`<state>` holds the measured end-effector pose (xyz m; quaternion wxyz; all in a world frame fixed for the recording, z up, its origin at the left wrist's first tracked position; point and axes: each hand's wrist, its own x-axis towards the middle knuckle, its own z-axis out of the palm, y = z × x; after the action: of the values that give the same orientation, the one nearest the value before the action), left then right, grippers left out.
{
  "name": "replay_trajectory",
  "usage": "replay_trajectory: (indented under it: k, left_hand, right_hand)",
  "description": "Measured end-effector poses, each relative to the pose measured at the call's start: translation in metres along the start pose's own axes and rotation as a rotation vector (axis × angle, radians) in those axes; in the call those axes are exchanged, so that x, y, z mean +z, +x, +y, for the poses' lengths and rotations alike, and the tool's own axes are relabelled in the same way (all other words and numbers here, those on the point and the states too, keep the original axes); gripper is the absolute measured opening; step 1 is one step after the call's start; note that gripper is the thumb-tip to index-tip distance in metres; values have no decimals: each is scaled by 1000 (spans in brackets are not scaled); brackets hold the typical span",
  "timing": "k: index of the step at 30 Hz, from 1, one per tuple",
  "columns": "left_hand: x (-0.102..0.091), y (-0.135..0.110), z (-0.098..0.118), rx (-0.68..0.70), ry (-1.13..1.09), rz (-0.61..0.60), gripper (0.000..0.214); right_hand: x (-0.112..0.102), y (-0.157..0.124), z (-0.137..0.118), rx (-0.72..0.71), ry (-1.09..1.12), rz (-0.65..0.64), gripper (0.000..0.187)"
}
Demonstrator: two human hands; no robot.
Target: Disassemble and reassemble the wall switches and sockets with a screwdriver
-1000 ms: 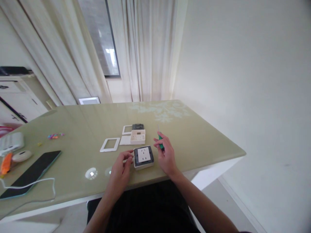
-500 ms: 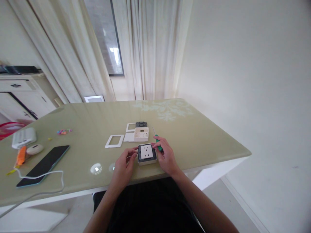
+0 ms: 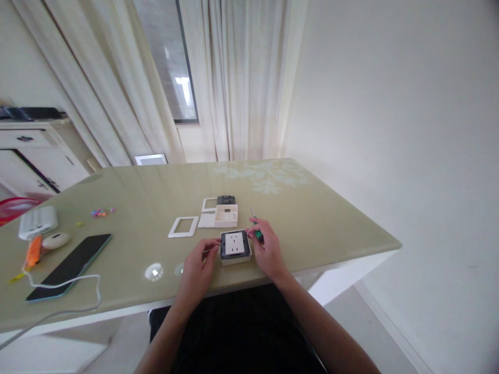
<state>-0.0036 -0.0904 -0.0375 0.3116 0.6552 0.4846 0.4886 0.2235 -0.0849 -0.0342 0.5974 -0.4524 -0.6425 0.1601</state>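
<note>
A wall socket point(image 3: 234, 243) with a white face and dark grey frame sits in a white mounting box near the table's front edge. My left hand point(image 3: 199, 262) is closed in a pinch at the box's left side; a thin pale sliver shows by its fingers, too small to name. In my right hand point(image 3: 268, 252) is a green-handled screwdriver point(image 3: 257, 228), its shaft pointing away from me. The thumb and forefinger of that hand come together at the socket's upper right corner. Whether they pinch something small there I cannot tell.
Beyond the socket lie an open white mounting box point(image 3: 226, 216), a dark grey socket insert point(image 3: 226, 200), a white plate point(image 3: 206, 221) and a white cover frame point(image 3: 183, 227). A phone point(image 3: 70, 267), a white cable point(image 3: 74, 310) and an orange item point(image 3: 34, 251) are at left.
The screwdriver has shifted slightly right and tilted in my right hand, its tip a little lower and farther right. My left hand stays at the box's side.
</note>
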Motion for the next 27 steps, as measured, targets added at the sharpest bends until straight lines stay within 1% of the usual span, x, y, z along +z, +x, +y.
replay_trajectory:
  k: [5, 15, 22, 27]
  left_hand:
    - [1, -1, 4, 27, 23, -37, 33]
    - [0, -3, 4, 55, 47, -32, 26]
    - [-2, -4, 4, 59, 46, -38, 28]
    - [-3, -4, 6, 61, 36, -47, 28]
  right_hand:
    - [1, 0, -1, 1, -9, -10, 14]
    - [4, 4, -2, 3, 28, -93, 12]
    - [2, 2, -2, -2, -10, -61, 12]
    - [1, 2, -4, -15, -30, -61, 12]
